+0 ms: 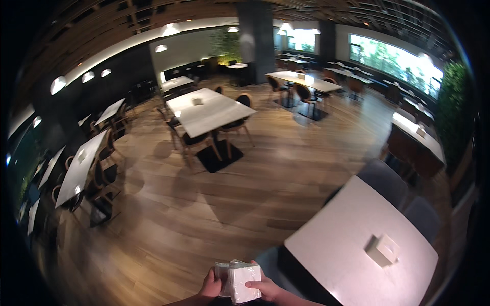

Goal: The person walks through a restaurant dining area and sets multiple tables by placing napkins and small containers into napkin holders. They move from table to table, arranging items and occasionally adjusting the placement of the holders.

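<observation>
At the bottom of the head view, plastic-wrapped packs of white paper napkins are held in front of my body. My right hand (269, 287) grips the nearer napkin pack (243, 285), its thumb lying across the front. Around the side of another napkin pack (223, 281), partly hidden behind the first, my left hand (210, 285) is closed. The two packs touch and overlap. To the right, a box-shaped napkin holder (386, 250) stands on a white table (337, 229), apart from both hands.
Grey upholstered chairs (383, 179) line the far side of the near table. Ahead is another white table (210, 109) with wooden chairs (197, 141) and a black base plate (219, 157). More tables (82, 168) stand left. Wooden flooring (168, 214) runs between them.
</observation>
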Demonstrator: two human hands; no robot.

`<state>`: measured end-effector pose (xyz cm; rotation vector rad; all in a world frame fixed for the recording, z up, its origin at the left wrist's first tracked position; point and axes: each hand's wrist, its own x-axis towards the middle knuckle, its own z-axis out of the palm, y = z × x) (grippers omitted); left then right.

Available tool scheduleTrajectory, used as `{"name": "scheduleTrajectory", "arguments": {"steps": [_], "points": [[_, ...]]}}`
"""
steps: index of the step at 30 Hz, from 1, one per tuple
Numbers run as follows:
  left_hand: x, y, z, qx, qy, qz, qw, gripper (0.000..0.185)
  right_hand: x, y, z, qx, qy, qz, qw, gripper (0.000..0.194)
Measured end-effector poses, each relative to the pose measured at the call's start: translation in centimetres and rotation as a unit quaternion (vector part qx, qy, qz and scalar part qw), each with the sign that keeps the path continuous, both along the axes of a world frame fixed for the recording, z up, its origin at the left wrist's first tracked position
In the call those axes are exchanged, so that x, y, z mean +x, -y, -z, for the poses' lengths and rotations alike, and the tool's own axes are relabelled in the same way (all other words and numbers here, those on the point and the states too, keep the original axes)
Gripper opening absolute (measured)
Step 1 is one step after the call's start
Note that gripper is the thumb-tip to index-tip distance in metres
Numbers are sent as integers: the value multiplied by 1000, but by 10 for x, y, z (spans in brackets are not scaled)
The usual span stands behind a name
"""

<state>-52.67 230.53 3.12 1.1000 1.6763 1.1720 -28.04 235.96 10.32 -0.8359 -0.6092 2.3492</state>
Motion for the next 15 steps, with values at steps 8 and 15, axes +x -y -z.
{"name": "scheduleTrajectory", "arguments": {"steps": [8,15], "points": [[-198,-99,-26,35,31,61,997,119,-226,-130,-46,27,-13,-102,994,65],[-307,-218,-100,32,97,112,988,137,-348,-246,-47,7,117,-117,986,59]]}}
